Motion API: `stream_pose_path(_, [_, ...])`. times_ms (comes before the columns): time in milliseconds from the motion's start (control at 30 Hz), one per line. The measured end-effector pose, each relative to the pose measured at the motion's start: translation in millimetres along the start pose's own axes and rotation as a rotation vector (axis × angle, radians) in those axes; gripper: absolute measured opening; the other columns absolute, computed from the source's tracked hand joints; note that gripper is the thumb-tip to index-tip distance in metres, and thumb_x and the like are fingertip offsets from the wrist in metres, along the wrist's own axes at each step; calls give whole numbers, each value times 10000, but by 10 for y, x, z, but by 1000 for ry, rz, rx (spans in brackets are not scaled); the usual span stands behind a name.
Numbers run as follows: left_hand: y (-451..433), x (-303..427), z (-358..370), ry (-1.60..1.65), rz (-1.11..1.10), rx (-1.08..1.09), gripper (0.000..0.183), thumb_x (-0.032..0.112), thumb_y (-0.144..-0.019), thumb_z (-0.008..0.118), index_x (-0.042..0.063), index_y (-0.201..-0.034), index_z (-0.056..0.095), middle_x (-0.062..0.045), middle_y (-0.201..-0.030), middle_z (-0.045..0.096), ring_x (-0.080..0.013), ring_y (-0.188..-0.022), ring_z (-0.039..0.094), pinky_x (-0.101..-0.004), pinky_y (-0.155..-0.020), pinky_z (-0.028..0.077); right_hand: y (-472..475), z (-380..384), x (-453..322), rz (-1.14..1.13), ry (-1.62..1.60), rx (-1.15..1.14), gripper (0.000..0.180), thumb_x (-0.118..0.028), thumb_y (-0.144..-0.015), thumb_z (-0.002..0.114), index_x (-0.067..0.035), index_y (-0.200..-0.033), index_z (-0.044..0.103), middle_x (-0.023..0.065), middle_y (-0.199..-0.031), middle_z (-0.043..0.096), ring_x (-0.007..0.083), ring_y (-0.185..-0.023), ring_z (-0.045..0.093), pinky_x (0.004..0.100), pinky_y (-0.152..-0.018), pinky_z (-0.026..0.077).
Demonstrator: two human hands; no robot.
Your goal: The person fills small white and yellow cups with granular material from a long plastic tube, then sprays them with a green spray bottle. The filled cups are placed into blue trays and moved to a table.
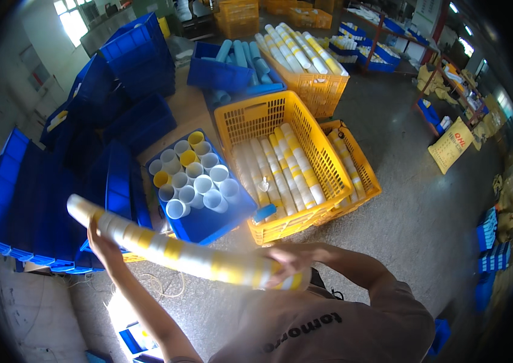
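Observation:
A long roll of white and yellow stacked sleeves (184, 258) is held crosswise before my body. My left hand (102, 242) grips it near its far left end. Around its right end my right hand (290, 261) is closed, slightly blurred. Beyond the roll, a blue plastic bin (220, 227) holds several upright white and yellow tubes (203, 184). To its right a yellow slatted crate (256, 113) contains several long white and yellow rolls (293, 163) lying side by side, with a small blue object (264, 212) at the near corner.
Stacked blue bins (134, 41) stand on the left. Behind are a blue bin (220, 75) with light-blue tubes (239, 54) and a yellow crate (324, 90) full of rolls. Another yellow crate (370, 181) sits beside the near one. A printed sack (450, 145) lies on the right floor.

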State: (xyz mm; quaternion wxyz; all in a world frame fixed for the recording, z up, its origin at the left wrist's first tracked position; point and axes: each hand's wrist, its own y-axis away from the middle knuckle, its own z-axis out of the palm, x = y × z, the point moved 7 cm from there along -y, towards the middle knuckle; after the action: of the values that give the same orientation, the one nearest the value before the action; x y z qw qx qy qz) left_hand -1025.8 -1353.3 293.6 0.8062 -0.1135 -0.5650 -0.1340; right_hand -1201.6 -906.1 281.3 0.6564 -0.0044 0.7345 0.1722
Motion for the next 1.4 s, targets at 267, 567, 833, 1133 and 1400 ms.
stream_pose_path(267, [845, 175, -2553, 41, -84, 275, 614, 361, -904, 627, -39, -1321, 418, -181, -1134, 566, -279, -1013, 605, -444, -879, 528, -949, 1260, -993, -85, -158, -513, 884, -634, -812, 665, 33, -1337, 420, 171, -1160, 595, 249, -1043, 628, 353, -888, 534])
stream_pose_path(567, [2487, -255, -1179, 1044, -789, -88, 709, 374, -910, 634, -101, -1354, 349, -228, -1156, 538, -284, -909, 606, -400, -810, 551, -2088, 1259, -428, -198, -392, 88, 678, -324, -934, 639, -14, -1438, 308, 126, -1334, 480, 261, -1129, 554, 390, -966, 509])
stream_pose_path(833, [2920, -225, 534, 360, -783, -28, 613, 361, -909, 621, -75, -1305, 451, -236, -1055, 631, -262, -802, 673, -345, -676, 592, -2457, 652, 241, -90, -1176, 159, 330, -363, -944, 594, -52, -1051, 571, 96, -929, 614, 184, -848, 613, 336, -770, 508])
stream_pose_path(1133, [2596, -470, 1104, 340, -955, -14, 585, 340, -904, 634, -58, -1296, 457, -229, -1015, 643, -267, -804, 686, -337, -669, 610, -2026, -450, 426, -449, 143, 526, 389, -333, -985, 576, -18, -1198, 492, 88, -956, 645, 202, -831, 651, 336, -737, 525])
stream_pose_path(1400, [2579, -578, 1012, 266, -1076, 81, 659, 494, -947, 542, -47, -1312, 448, -264, -948, 651, -314, -703, 690, -398, -646, 614, -2269, -219, 740, -113, -733, 61, 342, -417, -997, 526, -93, -1101, 564, 74, -952, 598, 172, -842, 619, 294, -714, 514])
